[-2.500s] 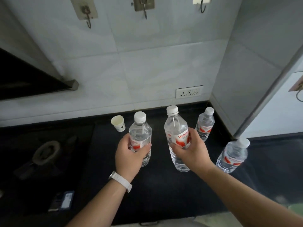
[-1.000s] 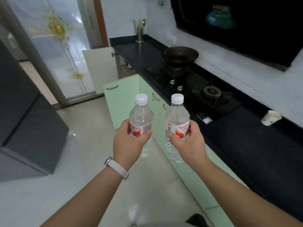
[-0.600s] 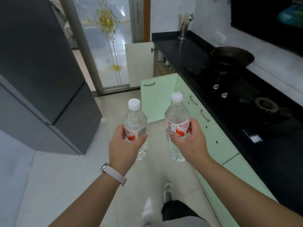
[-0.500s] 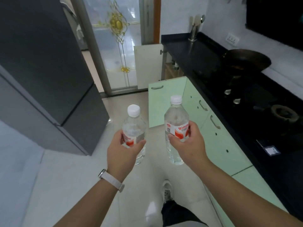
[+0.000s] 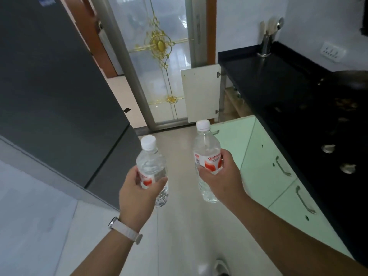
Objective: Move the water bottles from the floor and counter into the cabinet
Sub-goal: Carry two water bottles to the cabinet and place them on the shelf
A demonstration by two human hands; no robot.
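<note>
Bottles upright: short bottle [image 5: 151,168] gripped in left hand [image 5: 137,193], tall bottle [image 5: 208,160] in right hand [image 5: 221,181].

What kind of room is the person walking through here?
Most likely a home kitchen: a black counter with a gas hob, a tap at its far end, pale green cabinets below, and a dark fridge opposite.

1. Two clear bottles [image 5: 207,148], white caps, red-and-white labels.
2. Black desk [image 5: 278,84].
3. Mint-green cabinet fronts [image 5: 264,162].
4. Dark grey fridge [image 5: 49,86].
5. Frosted door [image 5: 159,66], gold ornament.
6. White watch strap [image 5: 125,232].
</note>
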